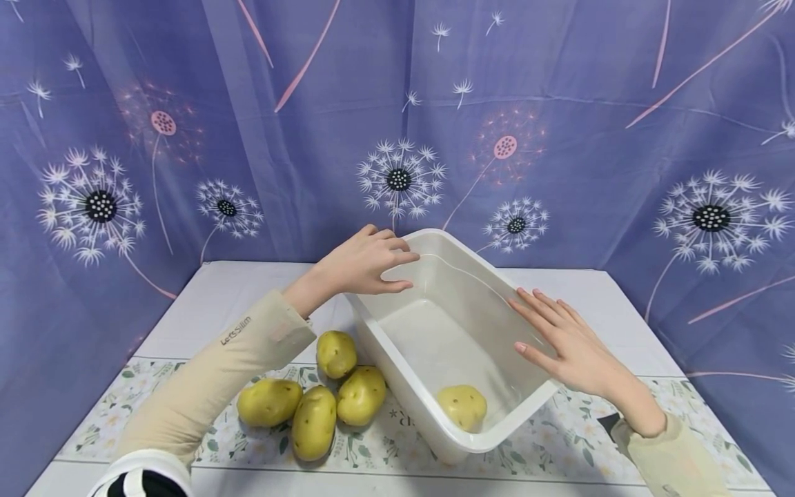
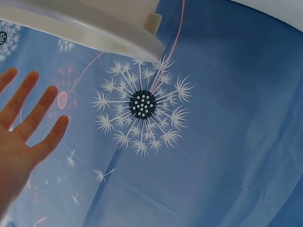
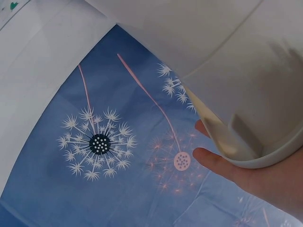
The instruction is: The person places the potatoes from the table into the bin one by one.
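Note:
A white rectangular plastic bin (image 1: 397, 352) stands at an angle on the table. One potato (image 1: 462, 407) lies inside it at the near end. My left hand (image 1: 366, 262) hovers over the bin's far left rim with its fingers spread, as the left wrist view also shows, and holds nothing. At the opposite side, my right hand (image 1: 568, 345) is right at the right rim, its fingers straight and its thumb over the inside. In the right wrist view the bin's wall (image 3: 236, 42) covers part of that hand.
Left of the bin lie several potatoes (image 1: 313, 422) in a loose group, the closest ones right beside its wall. A floral runner (image 1: 211, 442) crosses the white table (image 1: 261, 290). Behind and at both sides hangs a blue dandelion-print curtain (image 1: 323, 166).

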{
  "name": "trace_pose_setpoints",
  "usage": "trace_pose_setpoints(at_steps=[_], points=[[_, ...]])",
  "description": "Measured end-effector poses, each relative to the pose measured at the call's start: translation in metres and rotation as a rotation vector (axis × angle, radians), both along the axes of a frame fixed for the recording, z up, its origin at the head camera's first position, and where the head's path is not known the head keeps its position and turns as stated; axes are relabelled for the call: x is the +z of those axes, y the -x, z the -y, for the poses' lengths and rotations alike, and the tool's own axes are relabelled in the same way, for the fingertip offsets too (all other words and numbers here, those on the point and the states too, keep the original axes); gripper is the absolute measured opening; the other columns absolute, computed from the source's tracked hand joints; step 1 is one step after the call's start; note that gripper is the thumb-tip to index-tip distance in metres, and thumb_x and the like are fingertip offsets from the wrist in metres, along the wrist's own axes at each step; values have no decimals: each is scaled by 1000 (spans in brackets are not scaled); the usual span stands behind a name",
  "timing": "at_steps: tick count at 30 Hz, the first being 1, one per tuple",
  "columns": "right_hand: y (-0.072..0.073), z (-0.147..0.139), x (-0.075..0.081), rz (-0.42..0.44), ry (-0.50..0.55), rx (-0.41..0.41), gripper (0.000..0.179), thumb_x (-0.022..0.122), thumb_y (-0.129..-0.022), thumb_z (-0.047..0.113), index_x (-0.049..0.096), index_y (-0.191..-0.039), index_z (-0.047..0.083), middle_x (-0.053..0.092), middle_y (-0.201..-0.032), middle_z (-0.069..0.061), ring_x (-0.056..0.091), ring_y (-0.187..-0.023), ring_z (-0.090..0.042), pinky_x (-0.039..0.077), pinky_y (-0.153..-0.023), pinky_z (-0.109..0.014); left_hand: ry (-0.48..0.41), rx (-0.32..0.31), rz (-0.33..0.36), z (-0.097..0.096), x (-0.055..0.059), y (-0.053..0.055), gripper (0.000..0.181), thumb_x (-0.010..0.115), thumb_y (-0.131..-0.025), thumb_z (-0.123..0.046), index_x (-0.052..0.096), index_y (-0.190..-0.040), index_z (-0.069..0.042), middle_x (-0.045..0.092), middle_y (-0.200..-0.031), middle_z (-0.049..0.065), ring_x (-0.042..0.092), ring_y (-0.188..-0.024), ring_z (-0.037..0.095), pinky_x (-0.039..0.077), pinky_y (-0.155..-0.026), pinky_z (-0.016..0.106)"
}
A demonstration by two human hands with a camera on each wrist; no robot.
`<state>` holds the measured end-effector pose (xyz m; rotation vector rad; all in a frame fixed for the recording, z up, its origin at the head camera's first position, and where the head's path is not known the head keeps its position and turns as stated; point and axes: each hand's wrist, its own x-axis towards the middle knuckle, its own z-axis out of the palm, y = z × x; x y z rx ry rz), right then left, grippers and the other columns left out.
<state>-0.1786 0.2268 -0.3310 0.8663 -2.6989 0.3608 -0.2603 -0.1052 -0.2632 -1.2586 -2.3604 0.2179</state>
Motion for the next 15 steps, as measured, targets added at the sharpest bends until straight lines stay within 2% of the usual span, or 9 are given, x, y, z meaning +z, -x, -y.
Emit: trace_pose_setpoints(at_steps=[15], points=[[-1,1,2,-5,0,-1,60,56,-85,34,34,-138,15,26,-147,-6,20,-136,-28,10,-111,-45,-63,-26,-1,17,1,-18,38,52,-84,-45,61,-113,-21,63,-107,-1,57,-97,19,43,-76,37]])
